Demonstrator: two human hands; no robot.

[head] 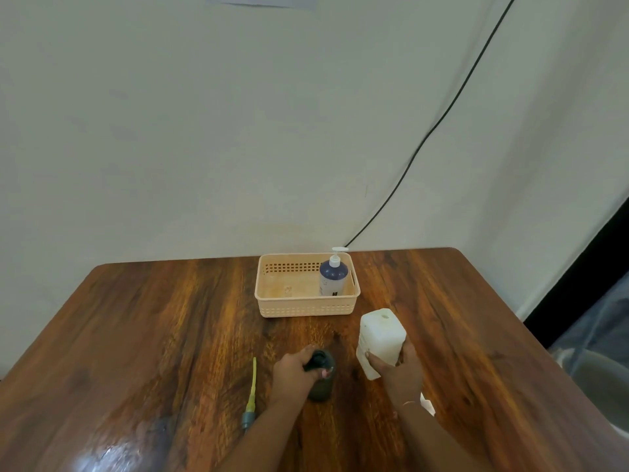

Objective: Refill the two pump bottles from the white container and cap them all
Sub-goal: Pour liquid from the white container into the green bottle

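A dark pump bottle stands on the wooden table near the front, its neck uncovered. My left hand grips it around the neck and shoulder. Its pump head with a yellow dip tube lies on the table to the left. My right hand holds the white container by its lower part, upright and slightly tilted, with a small opening showing on top. A blue pump bottle with a white pump stands in the right end of a peach basket at the back.
A black cable runs down the wall behind the table. A small white object lies on the table by my right forearm. The table's right edge drops off beside a grey bin.
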